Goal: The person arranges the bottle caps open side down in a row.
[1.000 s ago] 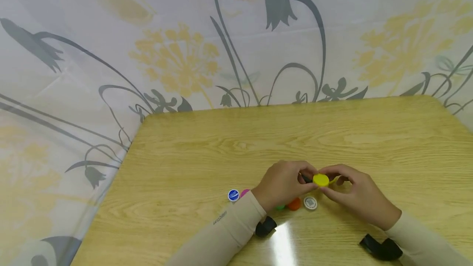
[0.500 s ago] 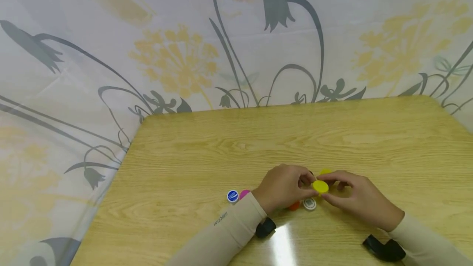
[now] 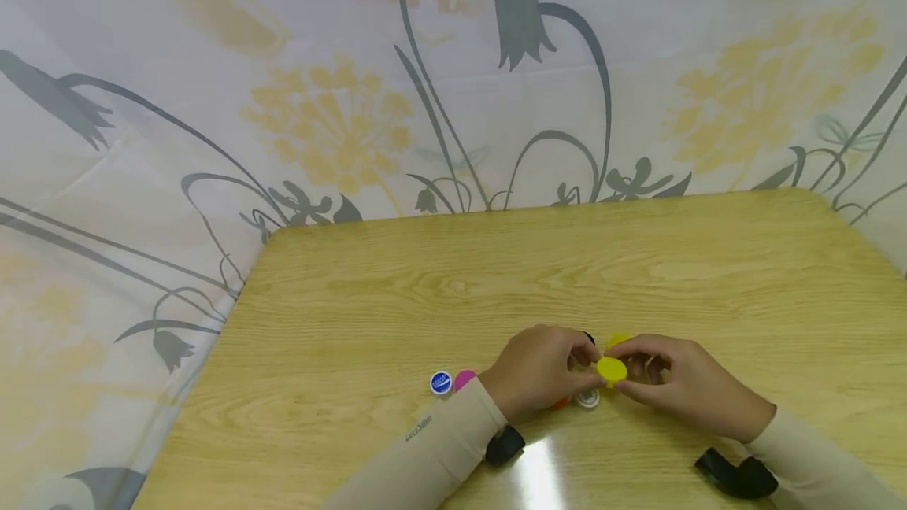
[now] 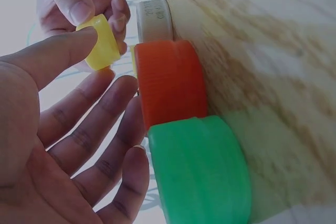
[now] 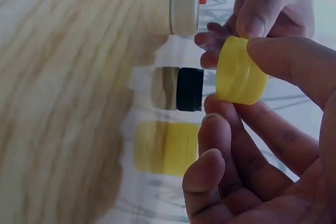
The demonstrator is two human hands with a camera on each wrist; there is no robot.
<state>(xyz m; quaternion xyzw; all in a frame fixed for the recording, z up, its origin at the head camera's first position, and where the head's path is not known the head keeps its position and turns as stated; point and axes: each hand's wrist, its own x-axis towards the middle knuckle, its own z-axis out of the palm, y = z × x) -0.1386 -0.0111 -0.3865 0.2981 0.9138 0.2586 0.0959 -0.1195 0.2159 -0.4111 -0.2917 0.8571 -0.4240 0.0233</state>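
A yellow bottle cap is held up between both hands, over the table. My left hand pinches it from the left, its thumb on the cap in the left wrist view. From the other side my right hand pinches the same cap between thumb and fingertips. Beyond the fingers lie a second yellow cap and a black cap. A white cap sits close below the held one. Beside the left hand stand an orange cap and a green cap, the green one hidden in the head view.
To the left of the left wrist lie a blue-and-white cap and a pink cap. Black curved pieces show by both forearms. A flower-printed cloth rises behind the wooden table.
Both hands have come a little nearer the body with the yellow cap, uncovering more of the other yellow cap behind them. The head view has tilted slightly upward.
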